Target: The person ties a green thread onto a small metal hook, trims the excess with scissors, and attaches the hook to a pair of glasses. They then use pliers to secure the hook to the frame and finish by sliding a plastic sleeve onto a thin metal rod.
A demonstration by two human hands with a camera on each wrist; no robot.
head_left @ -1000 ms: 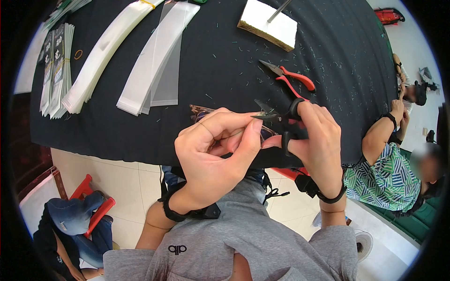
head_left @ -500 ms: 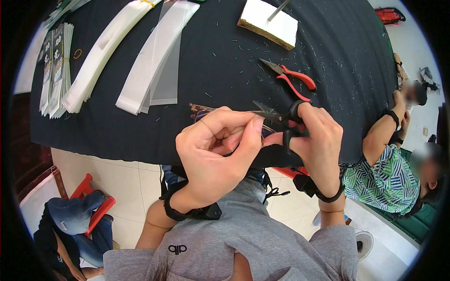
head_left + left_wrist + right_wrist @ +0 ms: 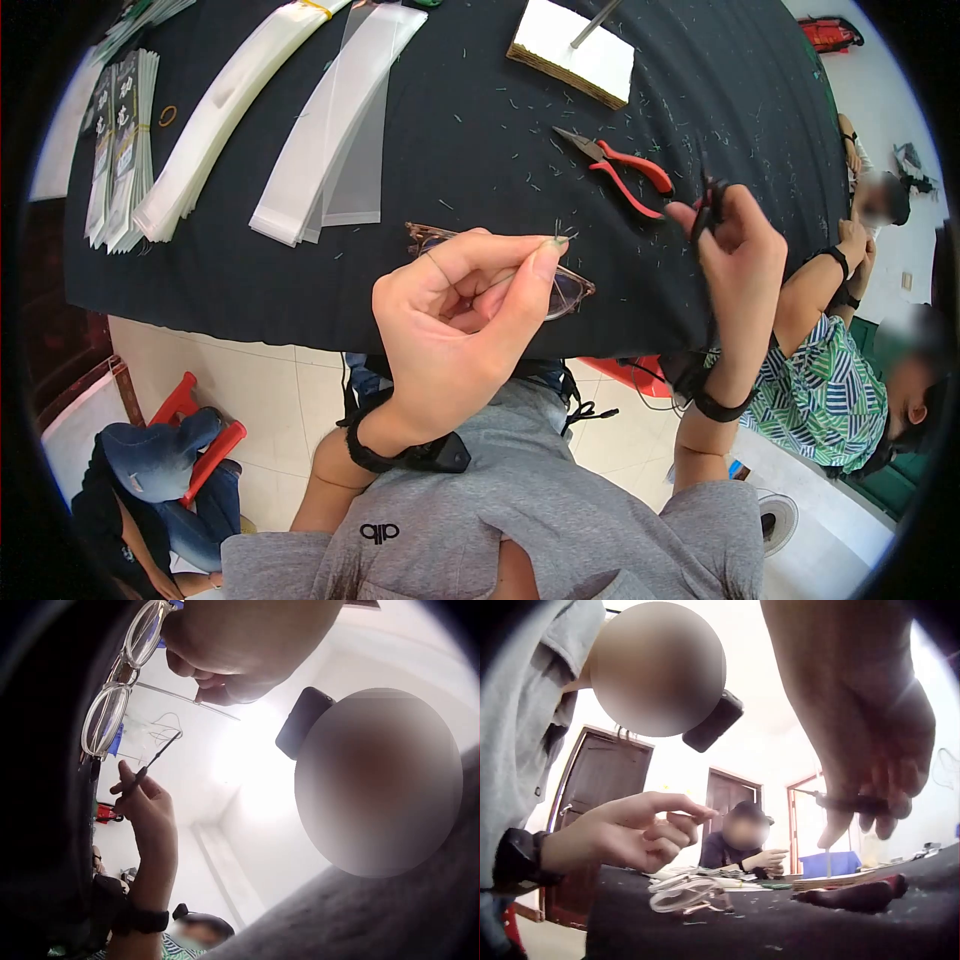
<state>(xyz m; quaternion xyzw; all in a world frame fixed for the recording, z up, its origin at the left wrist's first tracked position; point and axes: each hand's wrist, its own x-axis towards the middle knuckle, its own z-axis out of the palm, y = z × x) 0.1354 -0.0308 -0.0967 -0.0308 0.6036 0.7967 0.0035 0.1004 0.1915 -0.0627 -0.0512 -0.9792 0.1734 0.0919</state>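
Observation:
My left hand (image 3: 460, 310) pinches a tiny green tuft (image 3: 561, 240) with thin strands between thumb and forefinger; its exact kind I cannot tell. In the left wrist view a thin straight stem (image 3: 169, 693) runs past that hand's fingers. Below the left hand, a pair of eyeglasses (image 3: 572, 292) lies on the black cloth, partly hidden. My right hand (image 3: 745, 250), off to the right, holds black-handled scissors (image 3: 710, 205) by their handles, the blades pointing away from me. Red-handled pliers (image 3: 632, 172) lie between the scissors and a white block.
The white-topped block (image 3: 575, 50) with a metal rod stands at the back. Clear plastic sleeves (image 3: 335, 130) and banded printed packets (image 3: 120, 150) lie at left, beside a rubber band (image 3: 168, 116). Small green clippings dot the cloth. Another person (image 3: 825, 380) sits at right.
My right hand has drawn the scissors away from the left fingertips, to the right. The left hand stays almost in place, and more of the eyeglasses shows.

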